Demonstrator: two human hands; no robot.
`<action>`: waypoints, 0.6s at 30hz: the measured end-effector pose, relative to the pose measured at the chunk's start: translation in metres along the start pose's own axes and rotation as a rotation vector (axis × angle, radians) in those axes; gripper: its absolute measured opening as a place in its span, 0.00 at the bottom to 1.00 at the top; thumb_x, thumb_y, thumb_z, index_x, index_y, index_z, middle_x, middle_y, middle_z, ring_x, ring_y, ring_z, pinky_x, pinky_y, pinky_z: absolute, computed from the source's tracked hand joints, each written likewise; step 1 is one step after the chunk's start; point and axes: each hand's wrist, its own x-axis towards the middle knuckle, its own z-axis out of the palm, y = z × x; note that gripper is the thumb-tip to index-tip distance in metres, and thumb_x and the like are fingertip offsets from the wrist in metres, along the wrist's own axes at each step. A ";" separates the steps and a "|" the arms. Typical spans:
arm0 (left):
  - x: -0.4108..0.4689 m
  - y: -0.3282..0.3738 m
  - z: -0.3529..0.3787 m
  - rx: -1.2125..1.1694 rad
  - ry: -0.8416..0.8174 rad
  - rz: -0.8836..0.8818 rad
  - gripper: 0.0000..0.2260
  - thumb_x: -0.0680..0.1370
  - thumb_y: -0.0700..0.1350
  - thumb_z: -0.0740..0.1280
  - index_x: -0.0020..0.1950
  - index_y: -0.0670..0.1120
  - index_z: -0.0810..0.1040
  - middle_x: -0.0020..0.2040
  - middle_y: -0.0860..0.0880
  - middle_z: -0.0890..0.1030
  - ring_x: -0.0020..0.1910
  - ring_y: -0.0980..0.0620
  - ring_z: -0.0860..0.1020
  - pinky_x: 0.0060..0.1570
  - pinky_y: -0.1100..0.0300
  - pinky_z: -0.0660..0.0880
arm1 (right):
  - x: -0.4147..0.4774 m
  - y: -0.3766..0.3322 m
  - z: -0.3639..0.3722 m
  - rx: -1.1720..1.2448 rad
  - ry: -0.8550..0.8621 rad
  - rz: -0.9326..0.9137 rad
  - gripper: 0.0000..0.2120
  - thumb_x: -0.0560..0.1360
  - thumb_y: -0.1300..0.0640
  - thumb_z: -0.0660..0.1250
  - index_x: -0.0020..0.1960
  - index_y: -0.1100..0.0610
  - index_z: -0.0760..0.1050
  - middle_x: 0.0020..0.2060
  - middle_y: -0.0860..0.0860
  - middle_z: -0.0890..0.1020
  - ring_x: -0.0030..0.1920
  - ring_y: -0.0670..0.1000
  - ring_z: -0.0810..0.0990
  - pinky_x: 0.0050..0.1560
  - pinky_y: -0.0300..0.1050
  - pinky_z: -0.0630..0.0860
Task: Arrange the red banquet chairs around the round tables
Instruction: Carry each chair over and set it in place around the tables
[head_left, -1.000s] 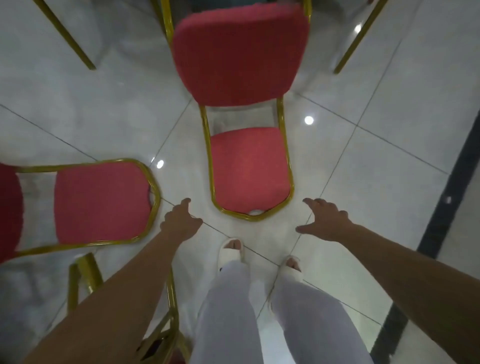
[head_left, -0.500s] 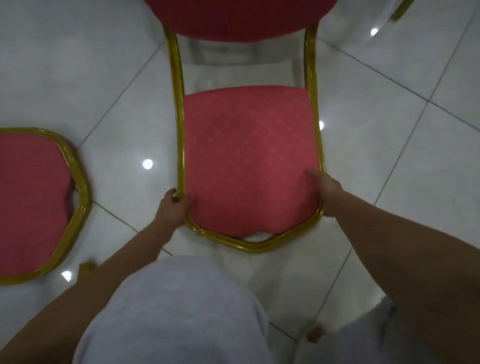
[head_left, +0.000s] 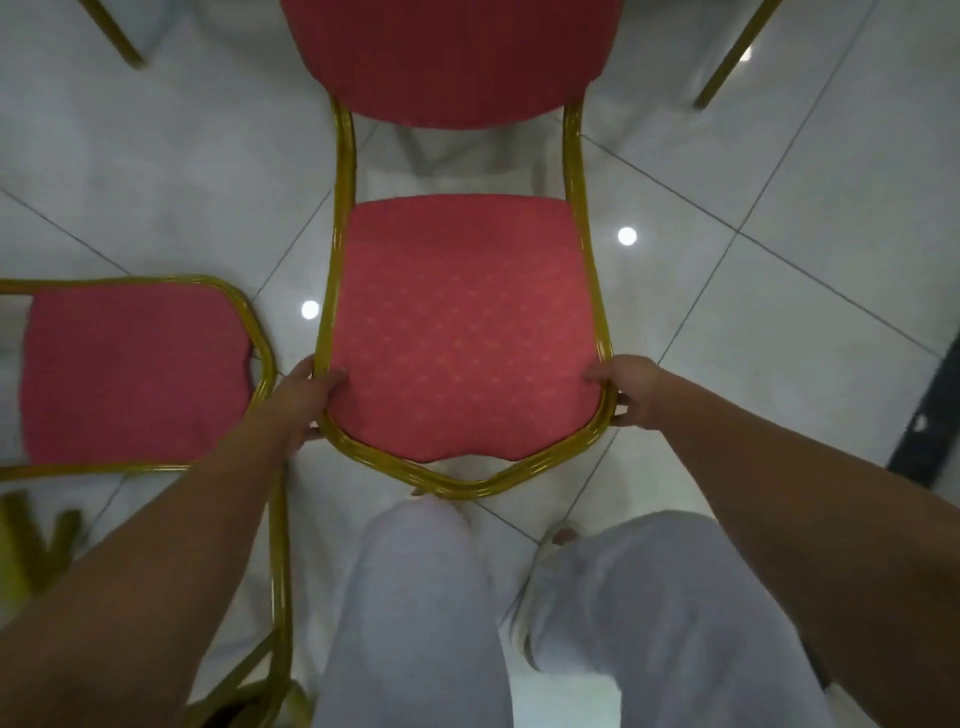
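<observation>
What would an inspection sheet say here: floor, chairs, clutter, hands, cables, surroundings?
Surface: glossy white tiled floor.
Job's things: red chair in front, upright; second red chair to its left.
Clutter: gold frame at lower left, partly seen.
Hands: left hand and right hand grip the front seat's frame, one each side.
Cables: nothing seen.
Surroundings: gold legs at top; dark floor strip at right.

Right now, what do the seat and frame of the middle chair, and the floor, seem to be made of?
Seat: probably woven fabric over padding, matt; a small repeated pattern shows. Frame: likely metal tube, gold finish; ribbed and shiny. Floor: glossy pale tiles, ceramic or stone; joint lines, lamp reflections.
</observation>
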 end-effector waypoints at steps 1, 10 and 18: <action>-0.036 0.012 -0.007 0.017 -0.002 0.002 0.22 0.79 0.55 0.66 0.73 0.61 0.66 0.57 0.53 0.79 0.50 0.51 0.78 0.35 0.56 0.76 | -0.037 -0.007 -0.007 -0.017 -0.003 0.005 0.17 0.73 0.63 0.71 0.60 0.58 0.74 0.53 0.53 0.80 0.50 0.55 0.78 0.40 0.51 0.76; -0.341 0.150 -0.060 -0.057 0.089 0.147 0.26 0.79 0.43 0.65 0.74 0.60 0.64 0.36 0.49 0.77 0.32 0.53 0.72 0.32 0.60 0.70 | -0.347 -0.106 -0.094 -0.137 -0.023 -0.170 0.11 0.75 0.63 0.70 0.56 0.56 0.75 0.48 0.54 0.78 0.44 0.50 0.77 0.36 0.42 0.76; -0.439 0.255 -0.074 -0.428 -0.006 0.419 0.20 0.78 0.44 0.69 0.68 0.57 0.71 0.58 0.48 0.77 0.54 0.45 0.79 0.48 0.51 0.80 | -0.449 -0.202 -0.101 -0.163 0.042 -0.629 0.23 0.78 0.41 0.62 0.71 0.45 0.66 0.59 0.45 0.70 0.58 0.52 0.70 0.54 0.53 0.72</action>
